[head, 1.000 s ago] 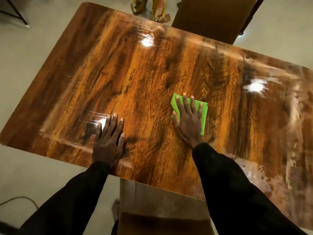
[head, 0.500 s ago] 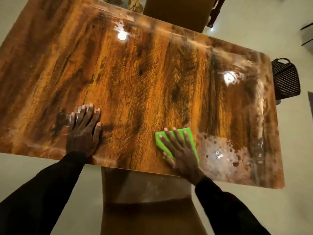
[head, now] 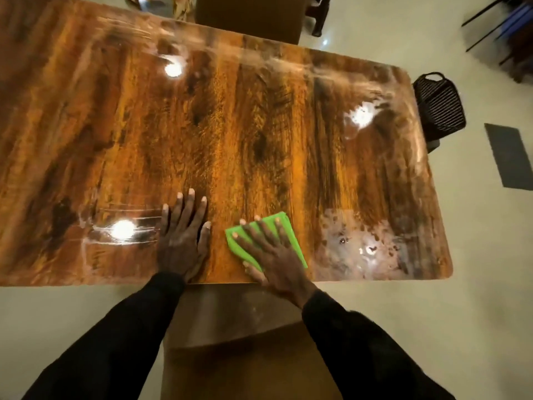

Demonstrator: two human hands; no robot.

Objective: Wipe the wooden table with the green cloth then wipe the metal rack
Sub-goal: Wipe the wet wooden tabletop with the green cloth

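On pale floor (head: 476, 255), glossy wooden table (head: 259, 125).

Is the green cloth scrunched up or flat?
Flat. The green cloth lies smooth on the table under the right hand's straight fingers; whether it is folded, cannot tell.

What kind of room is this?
Probably a dining room, at home or in an eatery. A long wooden table has a near chair and a far chair drawn up. The right hand presses a green cloth on it.
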